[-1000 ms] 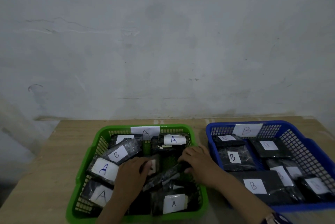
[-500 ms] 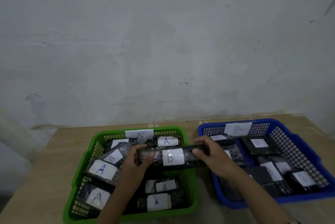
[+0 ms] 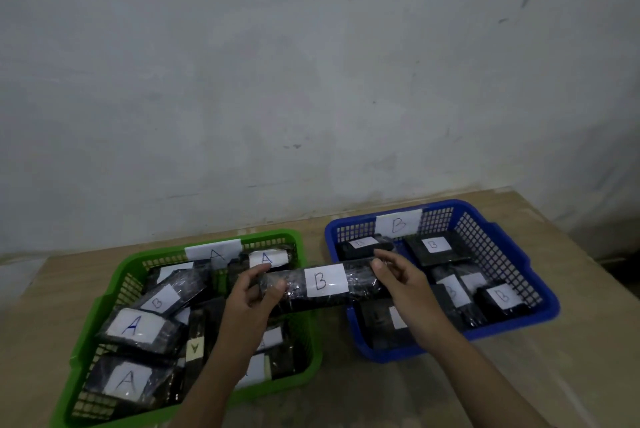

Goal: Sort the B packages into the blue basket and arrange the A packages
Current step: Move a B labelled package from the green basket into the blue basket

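Observation:
A long black wrapped package with a white B label (image 3: 325, 280) is held level above the gap between the two baskets. My left hand (image 3: 254, 292) grips its left end, and my right hand (image 3: 398, 277) grips its right end. The green basket (image 3: 114, 285) on the left holds several black packages labelled A, plus one labelled B (image 3: 166, 299) near its back left. The blue basket (image 3: 543, 303) on the right holds several black packages labelled B. Each basket carries a paper label on its back wall.
Both baskets stand on a light wooden table (image 3: 571, 358) pushed against a pale grey wall (image 3: 311, 81). Bare table shows to the right of the blue basket and along the front edge. The table's left edge lies near the green basket.
Both hands lifted the long B package out of the green basket and carried it right, so it now spans the gap toward the blue basket. The camera view also shifted.

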The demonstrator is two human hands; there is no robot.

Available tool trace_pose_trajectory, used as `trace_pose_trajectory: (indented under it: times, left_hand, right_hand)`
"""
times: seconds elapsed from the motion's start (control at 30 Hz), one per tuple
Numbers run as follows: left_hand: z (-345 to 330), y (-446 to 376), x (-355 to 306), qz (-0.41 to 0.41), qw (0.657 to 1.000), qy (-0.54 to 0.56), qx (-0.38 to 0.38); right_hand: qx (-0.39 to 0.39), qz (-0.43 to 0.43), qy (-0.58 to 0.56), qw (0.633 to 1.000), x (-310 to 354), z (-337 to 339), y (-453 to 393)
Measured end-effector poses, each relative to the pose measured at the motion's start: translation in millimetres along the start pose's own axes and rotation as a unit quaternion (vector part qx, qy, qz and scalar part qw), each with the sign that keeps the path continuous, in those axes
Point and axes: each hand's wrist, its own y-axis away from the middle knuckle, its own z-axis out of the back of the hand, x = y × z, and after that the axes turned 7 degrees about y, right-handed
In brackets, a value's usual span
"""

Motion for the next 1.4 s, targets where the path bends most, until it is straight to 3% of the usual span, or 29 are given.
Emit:
trace_pose_trajectory:
  times: [0.13,0.33,0.6,0.8,1.13,1.27,1.4]
  left_hand:
    - [-22.5,1.7,6.8,0.014,0.999,0.03,-0.006]
    - [-53.8,2.6,20.1,0.048,0.996,0.072,0.0]
    - [-104.1,-3.7,27.2,0.092,0.993,0.047,0.065]
    - [-133.4,-18.0,21.1,0.08,0.994,0.054,0.05]
    - [-136.2,-13.2,37.8,0.103,0.992,0.002,0.076]
    - [-138.2,-15.8,40.4,0.045,0.993,-0.076,0.077]
    - [-136.3,-12.0,43.6,-0.048,0.985,-0.163,0.03]
  right_hand:
    - [0.021,-0.04,0.008,0.999,-10.1,21.1,2.5]
    - [-0.006,-0.06,-0.011,0.998,-31.8,50.5,6.4]
    - [-0.032,-0.071,-0.005,0.997,-40.1,98.9,-2.5]
    - [-0.058,-0.056,0.005,0.997,-38.7,126.9,-22.1]
    - [-0.02,-0.072,0.031,0.997,-49.0,135.0,-28.3]
    - [-0.047,-0.067,0.01,0.997,-49.4,143.8,-28.7]
    - [-0.069,-0.056,0.052,0.995,-49.3,156.4,-29.1]
